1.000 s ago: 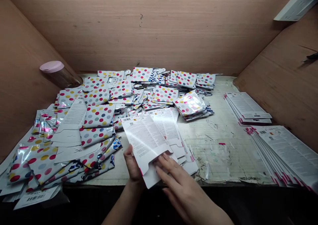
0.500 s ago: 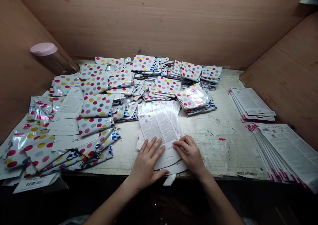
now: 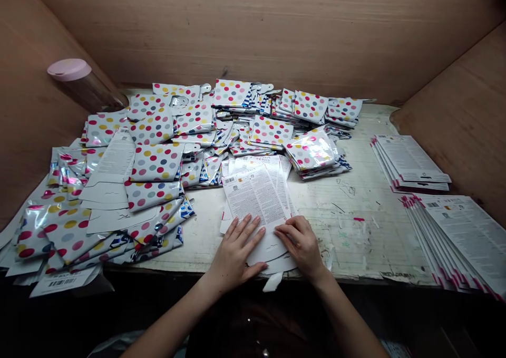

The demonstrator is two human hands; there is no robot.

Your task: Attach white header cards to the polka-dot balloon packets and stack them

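A white printed card (image 3: 255, 197) lies on top of a small stack of the same cards at the front middle of the table (image 3: 356, 242). My left hand (image 3: 236, 252) rests flat on the card's lower left part, fingers stretched out. My right hand (image 3: 302, 244) lies on the card's lower right edge with its fingers curled down onto it. Neither hand holds anything up off the table.
A large heap of polka-dot foil packets (image 3: 158, 160) covers the left and back of the table. Two stacks of printed cards (image 3: 411, 160) lie at the right, the nearer stack (image 3: 458, 236) fanned out. A pink-lidded jar (image 3: 77, 81) stands at the back left. Brown board walls enclose the table.
A second ago my left hand held the card tilted up off the table with my right hand under it; now the card lies flat on the stack under both hands.
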